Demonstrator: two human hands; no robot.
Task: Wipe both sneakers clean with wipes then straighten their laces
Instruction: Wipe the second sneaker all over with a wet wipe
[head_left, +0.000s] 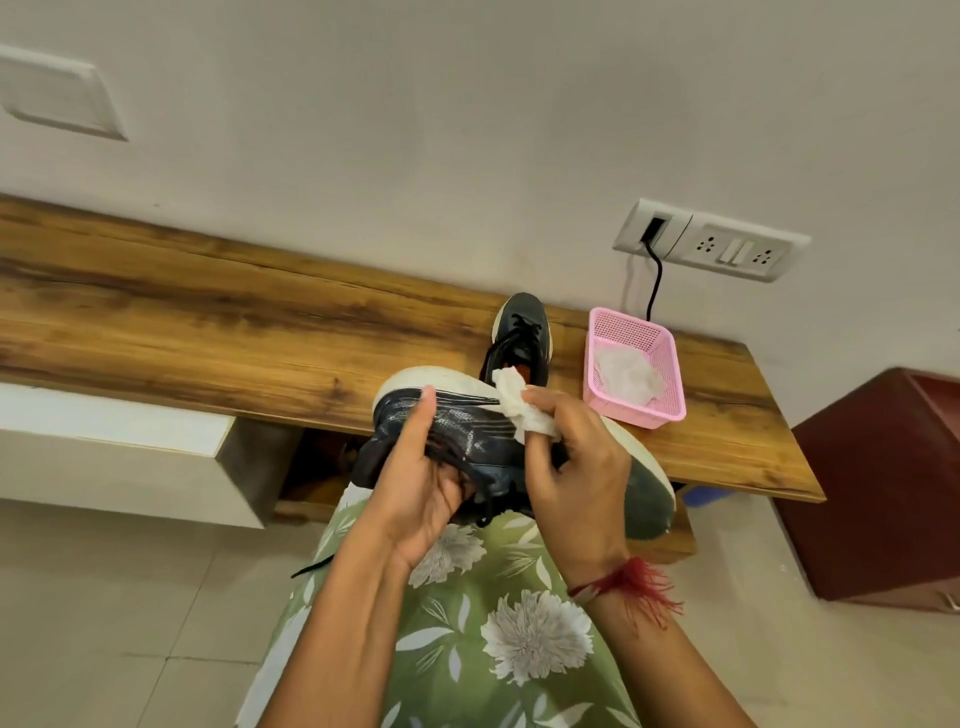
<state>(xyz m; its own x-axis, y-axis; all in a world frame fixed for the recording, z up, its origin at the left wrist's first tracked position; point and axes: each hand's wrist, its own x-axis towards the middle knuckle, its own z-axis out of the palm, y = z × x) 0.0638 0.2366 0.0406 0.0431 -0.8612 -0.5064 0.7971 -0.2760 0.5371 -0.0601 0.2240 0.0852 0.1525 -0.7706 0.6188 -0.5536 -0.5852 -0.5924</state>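
Note:
A dark sneaker with a white sole lies on its side in front of me, above my lap. My left hand grips it round the opening, thumb up on its side, black laces hanging below. My right hand pinches a crumpled white wipe and presses it against the sneaker's side near the sole. The second dark sneaker stands on the wooden shelf behind, toe towards the wall, its heel partly hidden by the wipe.
A pink plastic basket holding white wipes sits on the shelf to the right of the second sneaker. A wall socket with a black cable is above it. A dark red cabinet stands at the right, a white drawer unit at the left.

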